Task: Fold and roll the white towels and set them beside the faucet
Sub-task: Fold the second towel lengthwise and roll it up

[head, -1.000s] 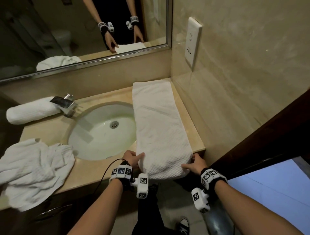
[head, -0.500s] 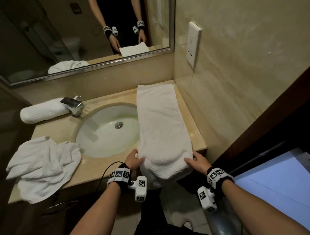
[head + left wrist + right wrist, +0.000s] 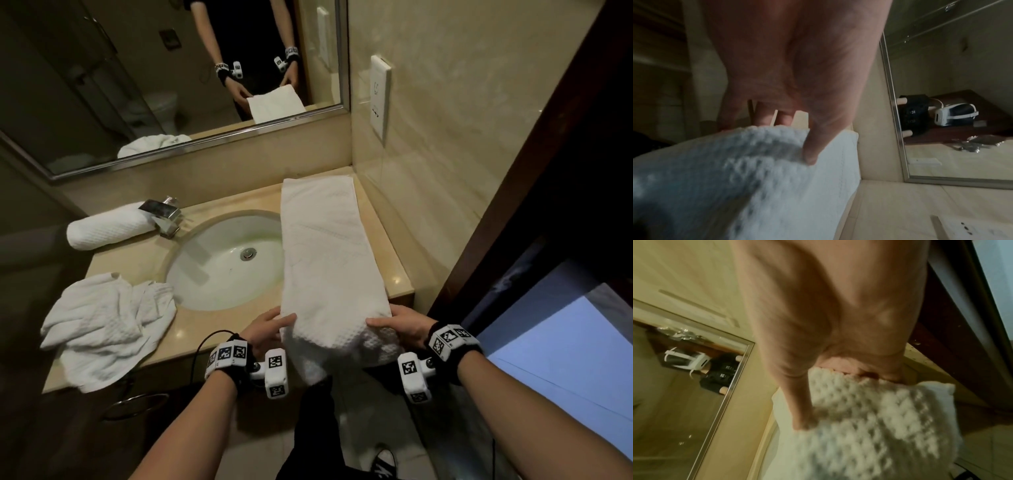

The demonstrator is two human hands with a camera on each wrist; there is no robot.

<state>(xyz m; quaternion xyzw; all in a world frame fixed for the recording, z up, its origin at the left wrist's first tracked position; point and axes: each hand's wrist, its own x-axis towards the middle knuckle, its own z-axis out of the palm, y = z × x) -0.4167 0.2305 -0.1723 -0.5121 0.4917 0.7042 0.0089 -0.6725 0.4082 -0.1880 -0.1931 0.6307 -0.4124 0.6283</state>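
Observation:
A long folded white towel (image 3: 325,253) lies on the counter to the right of the sink, and its near end hangs over the front edge. My left hand (image 3: 270,329) pinches the near left corner, thumb on top of the towel (image 3: 760,170). My right hand (image 3: 397,325) pinches the near right corner of the towel (image 3: 869,426) the same way. A rolled white towel (image 3: 106,226) lies just left of the faucet (image 3: 162,212). A crumpled white towel (image 3: 102,325) lies on the counter's near left.
The oval sink (image 3: 226,260) sits in the beige counter (image 3: 130,260). A mirror (image 3: 154,68) runs along the back and a tiled wall with a socket (image 3: 378,96) stands on the right. A dark door frame (image 3: 531,171) is close on the right.
Both hands have taken the towel's near end by its corners and lifted it a little, so it now bunches and curls at the counter's front edge. The head view has shifted.

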